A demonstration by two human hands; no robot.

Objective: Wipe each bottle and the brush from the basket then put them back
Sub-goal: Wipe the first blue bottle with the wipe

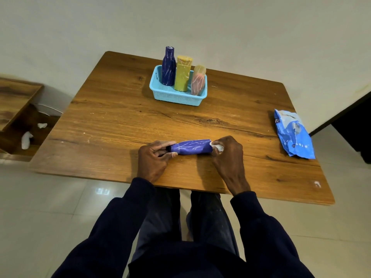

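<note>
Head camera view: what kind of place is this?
Probably a plain indoor room, home or office unclear: brown wood-grain table near a bare off-white wall, glossy pale floor tiles, low wooden shelf unit.

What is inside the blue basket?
Three bottles stand upright in the basket: a dark blue bottle, a yellow bottle and a pink bottle. The bottles and near wall cover part of the floor, so small things there cannot be seen.
</note>
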